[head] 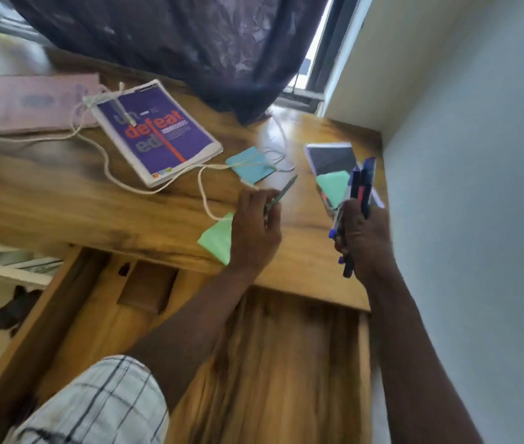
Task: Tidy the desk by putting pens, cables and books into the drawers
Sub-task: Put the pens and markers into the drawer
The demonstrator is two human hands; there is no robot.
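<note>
Pinching one green pen (281,194) in left hand (255,229), bundled pens (358,200) upright in right hand's (361,238) fist, both above desk's (302,264) near edge; open drawer (273,354) directly below, toward body.

I see the desk (62,200) running left to right, wall on its right end. Open drawer (286,363) sits below the desk's front edge, under both arms. Book (158,133) lies left of centre on the desk, cable (100,149) looping over its far corner and trailing along its near side. Flat envelope (26,104) further left, behind the cable. Second book (331,161) at the right end near the wall. Left hand (254,229) with one pen (281,193) between the books; right hand (363,238) with a bundle of pens (361,184) over the second book.
</note>
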